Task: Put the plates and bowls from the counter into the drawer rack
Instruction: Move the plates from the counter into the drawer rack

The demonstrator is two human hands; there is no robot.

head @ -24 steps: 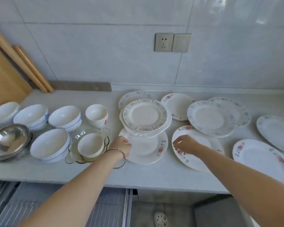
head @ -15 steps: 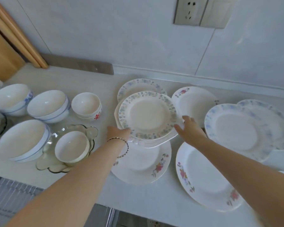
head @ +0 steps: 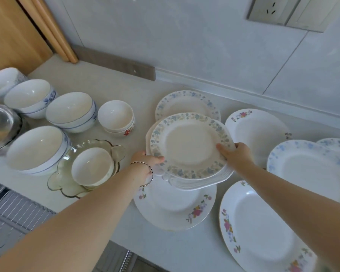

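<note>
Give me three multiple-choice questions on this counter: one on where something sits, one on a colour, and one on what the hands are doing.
1. Where does the plain small bowl sit?
A) in the glass dish
B) on a plate
C) in the drawer

2. What colour is the mark on the bowl beside the plate stack?
A) green
B) red
C) black

3. How is the stack held?
A) by one hand only
B) by neither hand
C) by both hands, at opposite rims

Answers:
1 A: the dish's scalloped rim rings the bowl.
2 B: a red print shows low on its side.
3 C: the left hand and right hand grip the rims, thumbs on top.
</note>
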